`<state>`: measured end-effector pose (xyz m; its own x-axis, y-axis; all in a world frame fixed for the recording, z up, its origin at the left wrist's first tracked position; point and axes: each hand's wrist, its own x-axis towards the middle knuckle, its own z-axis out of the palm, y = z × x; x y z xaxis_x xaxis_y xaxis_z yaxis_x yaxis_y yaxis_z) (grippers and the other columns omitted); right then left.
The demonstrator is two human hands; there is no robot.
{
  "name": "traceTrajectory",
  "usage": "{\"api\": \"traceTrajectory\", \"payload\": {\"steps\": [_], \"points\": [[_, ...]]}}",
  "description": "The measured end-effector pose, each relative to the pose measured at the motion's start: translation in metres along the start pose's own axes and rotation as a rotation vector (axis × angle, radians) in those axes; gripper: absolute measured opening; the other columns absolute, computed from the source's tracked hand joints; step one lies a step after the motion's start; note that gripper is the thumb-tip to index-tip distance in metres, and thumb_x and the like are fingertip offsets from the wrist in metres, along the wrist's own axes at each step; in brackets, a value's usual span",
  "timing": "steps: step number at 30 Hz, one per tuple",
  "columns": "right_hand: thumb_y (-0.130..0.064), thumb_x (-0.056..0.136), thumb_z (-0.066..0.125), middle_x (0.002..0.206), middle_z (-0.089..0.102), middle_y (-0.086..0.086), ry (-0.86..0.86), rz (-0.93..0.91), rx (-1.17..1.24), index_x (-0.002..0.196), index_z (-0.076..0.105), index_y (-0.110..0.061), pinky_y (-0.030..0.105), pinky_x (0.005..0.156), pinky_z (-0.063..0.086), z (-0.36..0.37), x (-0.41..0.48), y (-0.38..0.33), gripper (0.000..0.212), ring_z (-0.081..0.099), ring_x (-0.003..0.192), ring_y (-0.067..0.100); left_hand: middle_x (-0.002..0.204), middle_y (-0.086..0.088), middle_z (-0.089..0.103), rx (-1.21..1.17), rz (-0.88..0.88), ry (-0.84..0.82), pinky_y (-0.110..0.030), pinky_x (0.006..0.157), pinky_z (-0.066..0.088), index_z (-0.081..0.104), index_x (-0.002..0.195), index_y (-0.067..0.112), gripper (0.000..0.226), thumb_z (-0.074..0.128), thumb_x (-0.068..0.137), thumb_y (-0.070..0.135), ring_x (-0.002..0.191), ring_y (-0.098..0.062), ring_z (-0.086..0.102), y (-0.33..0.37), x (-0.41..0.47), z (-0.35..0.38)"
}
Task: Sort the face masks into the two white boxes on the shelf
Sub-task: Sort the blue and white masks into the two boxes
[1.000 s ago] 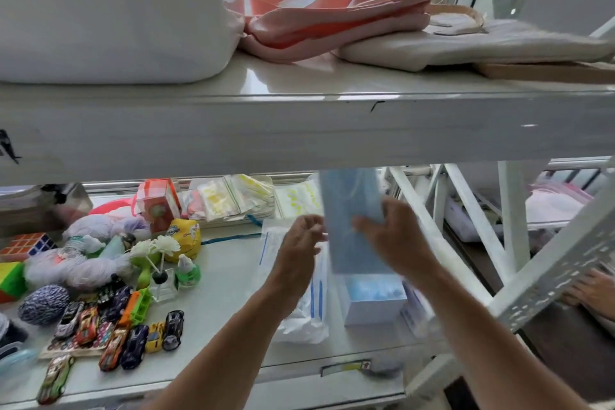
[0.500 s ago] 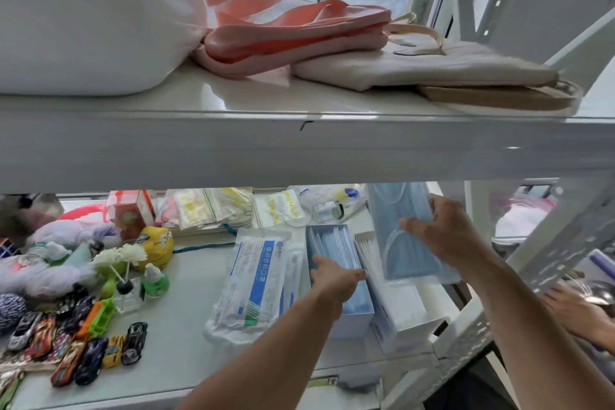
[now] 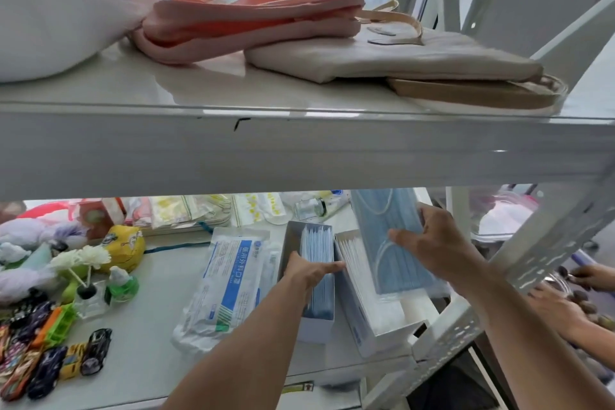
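Note:
Two white boxes stand side by side on the lower shelf. The left box (image 3: 317,328) holds blue masks standing on edge. The right box (image 3: 362,338) holds white ones. My left hand (image 3: 309,271) rests on the blue masks inside the left box, fingers pressed flat on them. My right hand (image 3: 429,245) grips a stack of blue face masks (image 3: 387,240), with white ear loops showing, held above the right box. A clear plastic mask packet (image 3: 229,280) with a blue label lies just left of the boxes.
The upper shelf edge (image 3: 299,153) runs across the view, with pink and beige bags on top. Toy cars (image 3: 50,366), small bottles, a yellow pouch (image 3: 128,245) and sachets crowd the lower shelf's left and back. Another person's hands (image 3: 565,306) work at the right, beyond the perforated shelf post (image 3: 545,253).
My left hand went from the held stack down into the left box. My right hand carried the blue stack to the right, over the right box. The view shifted right.

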<state>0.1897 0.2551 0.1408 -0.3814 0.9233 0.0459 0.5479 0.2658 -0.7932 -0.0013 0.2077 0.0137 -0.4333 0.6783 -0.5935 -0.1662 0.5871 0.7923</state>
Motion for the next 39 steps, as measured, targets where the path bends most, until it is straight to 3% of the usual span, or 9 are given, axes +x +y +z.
{"api": "traceTrajectory", "payload": {"steps": [4, 8, 12, 15, 20, 28, 34, 37, 39], "points": [[-0.011, 0.085, 0.075, 0.086, 0.075, 0.010, -0.038, 0.031, 0.043, 0.090, 0.067, -0.017, 0.048, 0.070, 0.063, 0.004, 0.007, -0.005, 0.011, 0.075, 0.075, 0.025, 0.142, -0.017, 0.048, 0.018, 0.000, -0.046, -0.049, 0.107, 0.044, 0.027, 0.149, 0.007, 0.114, 0.092, 0.063, 0.044, 0.128, -0.036, 0.050, 0.003, -0.002, -0.002], [-0.010, 0.085, 0.075, 0.088, 0.074, 0.012, -0.166, 0.093, 0.047, 0.096, 0.064, -0.015, 0.042, 0.066, 0.063, 0.019, 0.016, -0.020, 0.016, 0.075, 0.074, 0.025, 0.162, -0.016, 0.026, 0.050, 0.000, -0.058, -0.051, 0.112, 0.035, 0.011, 0.157, 0.009, 0.116, 0.082, 0.076, 0.050, 0.144, -0.038, 0.033, -0.004, -0.009, -0.004], [0.000, 0.083, 0.070, 0.079, 0.072, 0.008, -0.289, 0.155, -0.046, 0.087, 0.065, -0.013, 0.026, 0.051, 0.056, 0.044, 0.028, -0.038, 0.015, 0.071, 0.058, 0.014, 0.153, -0.018, 0.038, 0.180, 0.004, -0.045, -0.044, 0.111, 0.041, 0.011, 0.156, 0.006, 0.100, 0.076, 0.085, 0.033, 0.136, -0.035, 0.045, -0.025, -0.016, -0.004], [-0.001, 0.079, 0.072, 0.087, 0.073, 0.014, -0.368, 0.217, -0.112, 0.093, 0.070, -0.005, 0.036, 0.070, 0.061, 0.064, 0.041, -0.050, 0.015, 0.072, 0.073, 0.024, 0.144, -0.017, 0.050, 0.428, 0.088, -0.023, -0.037, 0.100, 0.049, 0.014, 0.155, 0.005, 0.091, 0.070, 0.089, 0.031, 0.128, -0.032, 0.053, -0.033, -0.023, -0.008], [-0.031, 0.041, 0.075, 0.103, 0.070, 0.017, -0.490, 0.231, -0.368, 0.097, 0.068, -0.010, 0.049, 0.084, 0.061, 0.092, 0.058, -0.061, 0.059, 0.071, 0.092, 0.033, 0.142, -0.015, 0.050, 0.655, 0.237, -0.024, -0.043, 0.106, 0.047, 0.008, 0.155, 0.007, 0.114, 0.073, 0.075, 0.057, 0.130, -0.032, 0.050, -0.039, -0.048, -0.021], [-0.020, 0.072, 0.072, 0.101, 0.060, 0.012, -0.513, 0.263, -0.643, 0.104, 0.057, -0.009, 0.031, 0.069, 0.052, 0.115, 0.053, -0.093, 0.037, 0.062, 0.087, 0.025, 0.134, -0.017, 0.048, 1.105, 0.562, -0.020, -0.042, 0.105, 0.041, 0.024, 0.149, -0.001, 0.089, 0.067, 0.089, 0.050, 0.119, -0.034, 0.053, -0.055, -0.114, -0.041], [-0.008, 0.076, 0.064, 0.091, 0.063, 0.013, -0.537, 0.195, -0.836, 0.098, 0.062, -0.001, 0.027, 0.062, 0.050, 0.151, 0.047, -0.116, 0.024, 0.069, 0.086, 0.030, 0.144, -0.026, 0.041, 1.313, 0.672, -0.078, -0.056, 0.121, 0.011, 0.009, 0.154, -0.005, 0.101, 0.060, 0.090, 0.055, 0.134, -0.039, 0.041, -0.067, -0.130, -0.053], [0.001, 0.078, 0.055, 0.083, 0.059, 0.013, -0.494, 0.166, -0.863, 0.085, 0.060, 0.002, 0.029, 0.061, 0.051, 0.176, 0.039, -0.111, 0.008, 0.070, 0.091, 0.032, 0.145, -0.028, 0.038, 1.295, 0.709, -0.119, -0.057, 0.118, 0.018, 0.016, 0.152, -0.005, 0.098, 0.063, 0.088, 0.053, 0.134, -0.041, 0.037, -0.074, -0.134, -0.059], [-0.002, 0.083, 0.051, 0.095, 0.060, 0.015, -0.405, 0.138, -0.831, 0.101, 0.061, 0.006, 0.034, 0.072, 0.054, 0.195, 0.031, -0.096, 0.021, 0.067, 0.096, 0.031, 0.143, -0.028, 0.040, 1.279, 0.725, -0.166, -0.053, 0.113, 0.026, 0.020, 0.151, -0.005, 0.095, 0.064, 0.087, 0.050, 0.132, -0.041, 0.039, -0.080, -0.134, -0.062]]}}
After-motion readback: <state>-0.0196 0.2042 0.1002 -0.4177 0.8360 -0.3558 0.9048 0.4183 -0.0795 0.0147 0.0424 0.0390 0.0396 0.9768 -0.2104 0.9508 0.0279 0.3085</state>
